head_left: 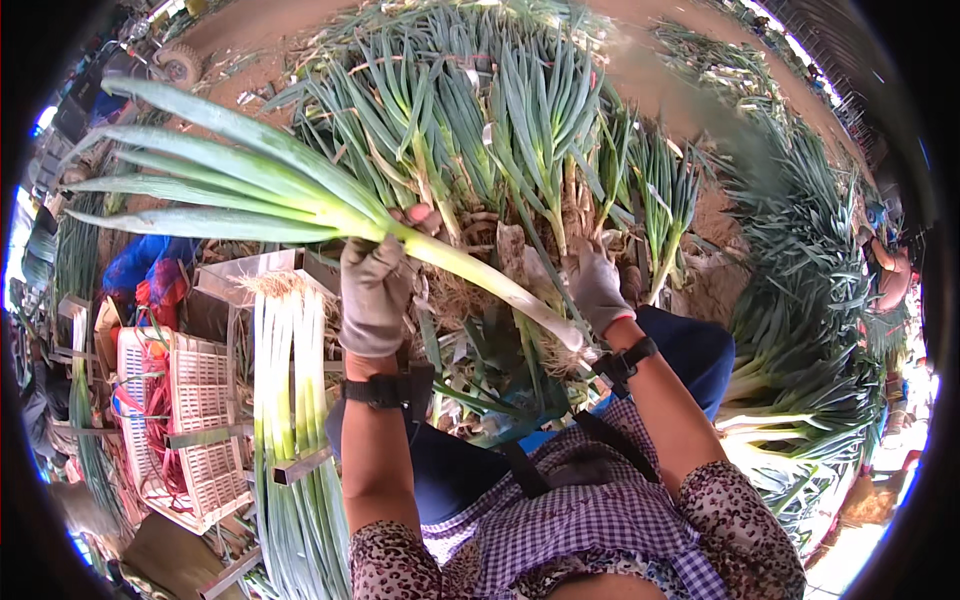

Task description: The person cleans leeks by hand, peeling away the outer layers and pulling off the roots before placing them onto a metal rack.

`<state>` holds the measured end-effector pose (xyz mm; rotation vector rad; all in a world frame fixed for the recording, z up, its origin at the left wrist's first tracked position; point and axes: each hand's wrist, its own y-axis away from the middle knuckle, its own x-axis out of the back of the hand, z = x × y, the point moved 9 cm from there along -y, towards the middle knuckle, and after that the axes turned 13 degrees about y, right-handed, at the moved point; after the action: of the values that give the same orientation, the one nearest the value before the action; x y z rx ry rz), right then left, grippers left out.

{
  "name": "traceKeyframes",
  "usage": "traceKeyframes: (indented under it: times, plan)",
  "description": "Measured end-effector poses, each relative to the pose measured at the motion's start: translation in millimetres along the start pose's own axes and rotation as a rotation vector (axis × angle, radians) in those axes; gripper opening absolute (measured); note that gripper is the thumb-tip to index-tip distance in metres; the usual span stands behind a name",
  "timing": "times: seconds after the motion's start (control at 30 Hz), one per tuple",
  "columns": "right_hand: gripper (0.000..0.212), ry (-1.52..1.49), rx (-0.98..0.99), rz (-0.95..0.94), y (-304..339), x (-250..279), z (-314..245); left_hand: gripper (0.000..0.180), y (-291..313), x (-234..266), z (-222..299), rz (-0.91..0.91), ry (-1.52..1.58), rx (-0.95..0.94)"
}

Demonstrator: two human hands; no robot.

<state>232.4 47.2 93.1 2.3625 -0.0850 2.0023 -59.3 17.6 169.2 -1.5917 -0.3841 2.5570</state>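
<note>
Nearest, my view shows the gloved left hand (378,290) with its fingers closed round one leek (490,280) at the neck, where leaves meet shank. The shank is pale and bare, so I judge its stripping largely done; its root tuft is present. The long axis slopes from leaf tips, fanned out left of these fingers, down to the root end, right of them and just beside the right wrist. The fingers of the gloved right hand (600,288) lie beyond that root end; I cannot tell whether they grip anything. Left of the left fingers, a bundle (290,370) of clean-shanked leeks, roots uppermost, rests on a metal rack (305,467), apparently the finished portion. Beyond both hands, a thick row of leafy leeks (545,110) with soiled bases seems left to do; most of the work appears outstanding.
</note>
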Motion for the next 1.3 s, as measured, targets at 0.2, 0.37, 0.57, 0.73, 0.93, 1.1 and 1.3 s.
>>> traceKeyframes:
  times: [0.2, 0.37, 0.57, 0.73, 0.93, 1.1, 1.3]
  plan:
    - [0.035, -0.263, 0.436, 0.395, 26, 67, -117, 0.016, -1, 29, -2, 0.189, -0.068, -0.031]
    - [0.033, 0.038, 0.270, 0.237, 20, 30, -71, 0.015, 4, 44, 6, 0.383, -0.134, -0.096]
    - [0.035, -0.532, 0.417, 0.070, 46, 55, -88, 0.015, 8, 52, 27, 0.468, -0.181, -0.146]
    - [0.037, -0.569, 0.513, -0.003, 43, 50, -104, 0.017, 7, 58, 29, 0.516, -0.211, -0.132]
    - [0.028, -0.672, 0.382, -0.150, 43, 36, -104, 0.017, 4, 61, 31, 0.552, -0.260, -0.116]
    - [0.025, -0.622, 0.411, -0.101, 46, 40, -111, 0.018, 7, 60, 36, 0.553, -0.260, -0.146]
    - [0.021, -0.715, 0.067, -0.139, 37, 22, -65, 0.018, 6, 57, 38, 0.543, -0.280, -0.148]
